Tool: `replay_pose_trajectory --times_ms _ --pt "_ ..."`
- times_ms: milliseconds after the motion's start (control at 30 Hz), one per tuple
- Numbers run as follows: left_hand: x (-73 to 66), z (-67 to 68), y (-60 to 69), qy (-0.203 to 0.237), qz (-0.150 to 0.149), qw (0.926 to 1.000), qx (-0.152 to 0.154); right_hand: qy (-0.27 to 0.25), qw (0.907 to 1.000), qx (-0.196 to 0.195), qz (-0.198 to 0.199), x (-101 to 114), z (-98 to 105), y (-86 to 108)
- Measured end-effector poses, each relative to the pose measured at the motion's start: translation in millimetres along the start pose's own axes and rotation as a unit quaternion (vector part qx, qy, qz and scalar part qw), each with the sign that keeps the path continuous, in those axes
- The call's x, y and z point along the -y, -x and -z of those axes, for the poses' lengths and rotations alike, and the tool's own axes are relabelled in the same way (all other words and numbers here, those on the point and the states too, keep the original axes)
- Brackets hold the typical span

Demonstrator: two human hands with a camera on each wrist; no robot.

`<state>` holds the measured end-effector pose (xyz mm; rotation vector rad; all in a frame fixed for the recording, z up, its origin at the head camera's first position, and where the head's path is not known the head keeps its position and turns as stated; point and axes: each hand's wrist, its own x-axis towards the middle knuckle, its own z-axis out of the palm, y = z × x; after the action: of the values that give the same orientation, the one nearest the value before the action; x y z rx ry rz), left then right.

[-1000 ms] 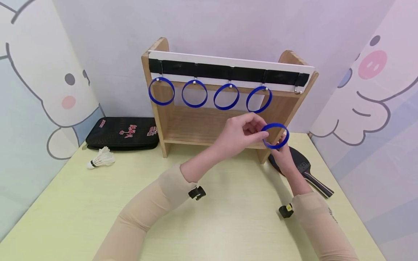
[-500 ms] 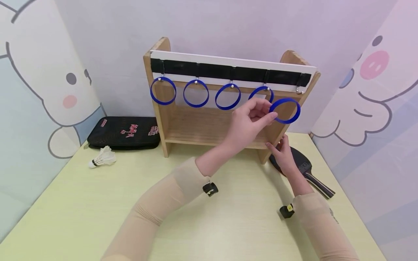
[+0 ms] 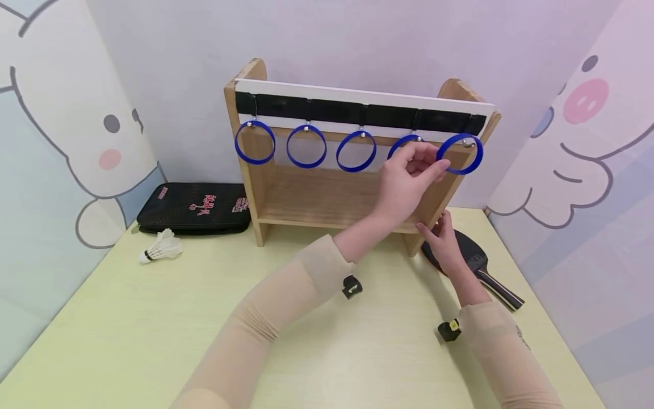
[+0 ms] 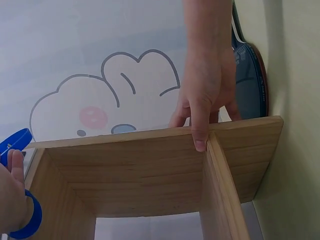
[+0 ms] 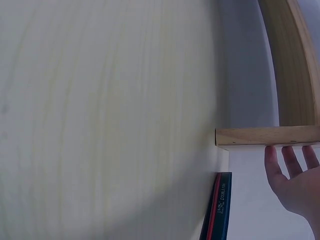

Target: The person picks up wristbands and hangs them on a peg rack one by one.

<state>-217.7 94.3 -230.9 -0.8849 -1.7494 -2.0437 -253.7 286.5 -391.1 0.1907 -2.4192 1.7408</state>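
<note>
My left hand point(image 3: 409, 184) pinches a thin blue ring point(image 3: 478, 154) between thumb and fingers, in front of the rightmost metal hook point(image 3: 468, 144). The hook shows through the ring; whether they touch I cannot tell. Several similar blue rings hang from the other hooks along the white board point(image 3: 357, 94) with its black strip; the nearest is partly hidden behind my left hand. My right hand point(image 3: 443, 244) grips the right side panel of the wooden shelf point(image 3: 306, 196). In the left wrist view its thumb point(image 4: 200, 135) laps over the panel's front edge.
A black table tennis bat point(image 3: 467, 255) lies beside the shelf at the right. At the left are a black zip case point(image 3: 194, 210) and a white shuttlecock point(image 3: 162, 247). Cartoon-printed walls stand on both sides of the pale table point(image 3: 128, 329).
My left hand has carried the blue ring up and to the right, from in front of the shelf's lower right side to the rightmost hook. My right hand stays at the side panel.
</note>
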Motion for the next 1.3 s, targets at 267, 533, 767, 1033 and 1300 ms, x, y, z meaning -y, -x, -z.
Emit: replay_pose_trajectory --times_ms 267,533,767,1033,1300 --pt "5.2 -5.3 -2.0 -0.036 0.016 0.9991 -0.014 -0.005 1.0 -0.004 0.004 0.1 -0.7 -1.0" --pt "42.7 -4.1 -2.8 -0.061 0.003 0.9981 -0.012 -0.012 0.9999 0.0 -0.001 -0.5 -0.8 -0.4" --pt "43.1 5.7 6.2 -0.093 -0.014 0.9955 0.007 -0.004 1.0 -0.007 0.002 -2.0 1.7 0.7" --pt "34.8 21.4 22.3 -0.072 -0.03 0.9969 0.009 -0.001 1.0 -0.01 0.001 0.9 1.0 0.8" --pt "16.3 47.0 37.4 -0.071 -0.036 0.9963 0.032 -0.008 0.9999 -0.006 -0.002 -12.6 1.9 -6.1"
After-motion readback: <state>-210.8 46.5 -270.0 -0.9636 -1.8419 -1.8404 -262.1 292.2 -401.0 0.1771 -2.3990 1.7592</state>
